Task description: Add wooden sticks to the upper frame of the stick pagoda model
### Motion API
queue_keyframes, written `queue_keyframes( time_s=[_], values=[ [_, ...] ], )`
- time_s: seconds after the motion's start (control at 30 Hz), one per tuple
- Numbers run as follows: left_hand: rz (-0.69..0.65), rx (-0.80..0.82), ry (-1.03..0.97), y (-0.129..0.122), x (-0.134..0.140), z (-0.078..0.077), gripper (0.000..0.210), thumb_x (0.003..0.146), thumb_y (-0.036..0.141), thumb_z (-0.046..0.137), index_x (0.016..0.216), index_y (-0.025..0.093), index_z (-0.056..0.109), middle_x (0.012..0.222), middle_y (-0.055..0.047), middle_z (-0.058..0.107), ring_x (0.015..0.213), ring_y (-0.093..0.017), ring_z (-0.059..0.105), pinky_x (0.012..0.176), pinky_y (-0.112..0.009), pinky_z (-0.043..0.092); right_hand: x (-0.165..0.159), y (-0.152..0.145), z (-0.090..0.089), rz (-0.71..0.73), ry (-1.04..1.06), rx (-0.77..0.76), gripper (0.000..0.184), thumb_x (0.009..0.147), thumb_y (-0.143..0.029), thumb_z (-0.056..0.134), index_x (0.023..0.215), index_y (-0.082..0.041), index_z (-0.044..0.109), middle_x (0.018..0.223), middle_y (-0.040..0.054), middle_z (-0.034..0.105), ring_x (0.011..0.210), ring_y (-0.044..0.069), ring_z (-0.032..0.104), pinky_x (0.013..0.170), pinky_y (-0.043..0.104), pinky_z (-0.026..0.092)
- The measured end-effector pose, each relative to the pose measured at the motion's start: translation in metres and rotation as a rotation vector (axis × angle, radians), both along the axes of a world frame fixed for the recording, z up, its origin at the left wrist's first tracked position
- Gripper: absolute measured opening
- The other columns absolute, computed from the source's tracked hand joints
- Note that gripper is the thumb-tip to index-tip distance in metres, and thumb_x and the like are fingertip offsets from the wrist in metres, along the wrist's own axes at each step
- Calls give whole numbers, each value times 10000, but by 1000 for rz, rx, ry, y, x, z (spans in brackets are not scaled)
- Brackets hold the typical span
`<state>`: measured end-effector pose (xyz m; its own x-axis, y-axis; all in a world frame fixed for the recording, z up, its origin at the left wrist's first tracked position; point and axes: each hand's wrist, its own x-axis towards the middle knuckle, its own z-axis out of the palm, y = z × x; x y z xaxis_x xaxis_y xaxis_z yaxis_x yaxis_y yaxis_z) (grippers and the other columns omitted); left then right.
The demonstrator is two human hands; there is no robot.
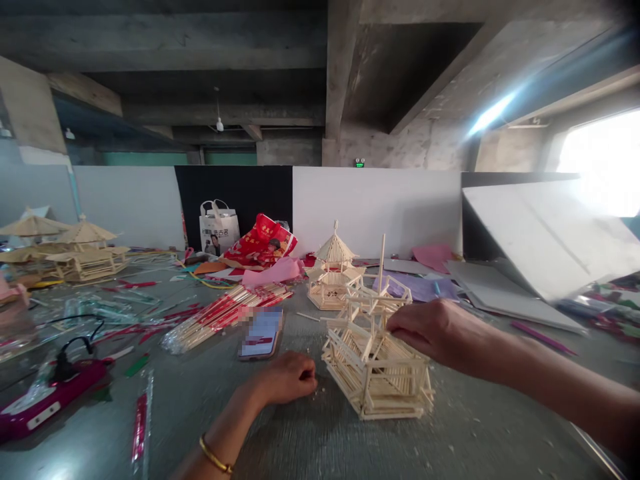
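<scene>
A half-built pavilion model of thin wooden sticks (395, 373) stands on the grey table before me, with an open frame on top and one stick (382, 263) rising upright from it. My right hand (425, 327) reaches in from the right, its fingers pinched together at the model's upper frame. What lies between those fingertips is hidden. To the left of the model my left hand (290, 378) rests on the table, fingers curled closed, with nothing visible in them. A small gap separates it from the model's base.
Behind stands a finished stick pavilion (335, 267). Bundled sticks in plastic (225, 313) and a phone (261, 335) lie left of centre. A magenta power strip (55, 397) sits at left, more pavilion models (87, 250) farther back. White boards (555, 237) lean at right.
</scene>
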<state>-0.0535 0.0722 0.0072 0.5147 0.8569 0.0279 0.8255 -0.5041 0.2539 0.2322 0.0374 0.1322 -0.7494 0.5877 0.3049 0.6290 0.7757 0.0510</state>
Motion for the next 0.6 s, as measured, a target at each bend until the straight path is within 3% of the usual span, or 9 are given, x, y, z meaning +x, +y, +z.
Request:
queue_keyframes(
  time_s=[0.17,0.4,0.6],
  values=[
    [9,-1,6,0,-1,-1,181,773,252,447,719,210,615,733,8,635,695,-137,525,629,-243,350,-2,6,-9,25,-18,16,181,919,-215,409,904,-192,588,798,10,602,723,112,547,632,251,390],
    [13,-3,9,-1,-1,-1,187,774,258,442,727,207,616,753,4,641,729,-145,537,639,-249,351,-3,10,-18,-10,5,0,207,925,-237,391,863,-186,582,744,0,603,655,104,543,582,255,377],
    [22,-5,8,-3,1,2,181,777,256,448,725,211,615,746,8,635,729,-142,531,640,-241,349,5,10,-15,22,115,121,197,927,-243,387,988,-200,569,854,-3,643,729,101,591,630,247,411]
  ],
)
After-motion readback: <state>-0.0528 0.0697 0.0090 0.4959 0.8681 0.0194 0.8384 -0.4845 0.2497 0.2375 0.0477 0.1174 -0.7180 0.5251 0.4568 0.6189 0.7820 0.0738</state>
